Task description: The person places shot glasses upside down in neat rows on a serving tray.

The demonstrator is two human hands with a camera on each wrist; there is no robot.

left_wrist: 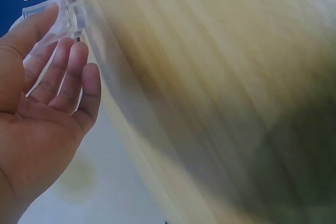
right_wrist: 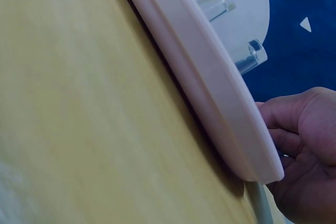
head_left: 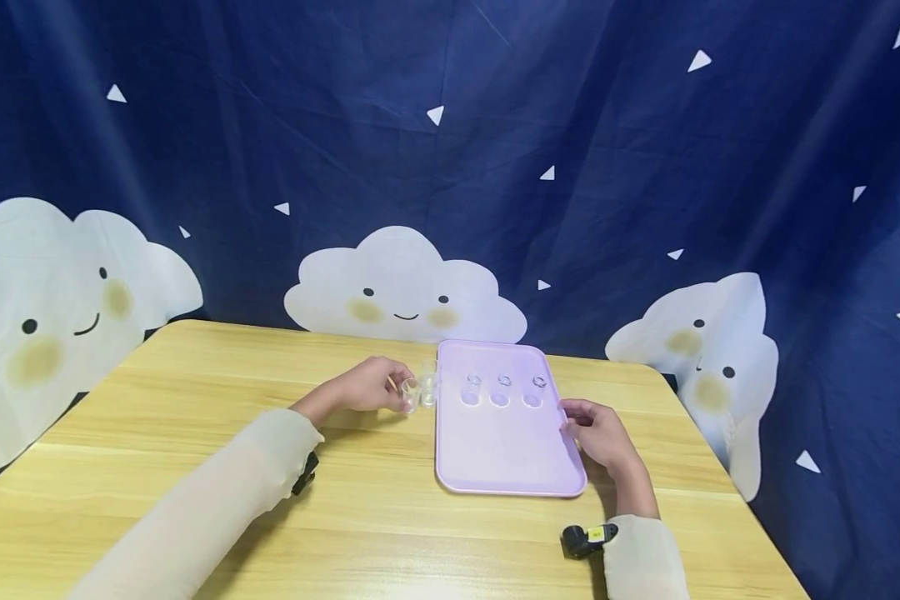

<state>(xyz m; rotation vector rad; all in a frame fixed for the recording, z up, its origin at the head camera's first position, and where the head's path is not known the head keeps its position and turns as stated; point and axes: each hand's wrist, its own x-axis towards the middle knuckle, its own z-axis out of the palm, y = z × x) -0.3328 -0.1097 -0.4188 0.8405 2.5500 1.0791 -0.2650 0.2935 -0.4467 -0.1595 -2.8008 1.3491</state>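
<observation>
My left hand [head_left: 367, 385] pinches a small clear cup [head_left: 411, 397] just left of the tray. In the left wrist view the thumb of the left hand [left_wrist: 47, 103] lies against a clear cup [left_wrist: 77, 16], with the other fingers curved below. Another clear cup [head_left: 428, 390] stands between the held one and the tray's left rim. Across the lilac tray [head_left: 510, 467] stands a row of three clear cups, among them the middle cup [head_left: 500, 393]. My right hand [head_left: 602, 433] grips the tray's right rim; part of its fingers is hidden in the right wrist view.
The tray lies on a light wood table [head_left: 360, 517], its far end near the table's back edge. Behind hangs a dark blue curtain [head_left: 345, 150] with white clouds and triangles. A black wrist camera [head_left: 581, 540] sits by the right sleeve.
</observation>
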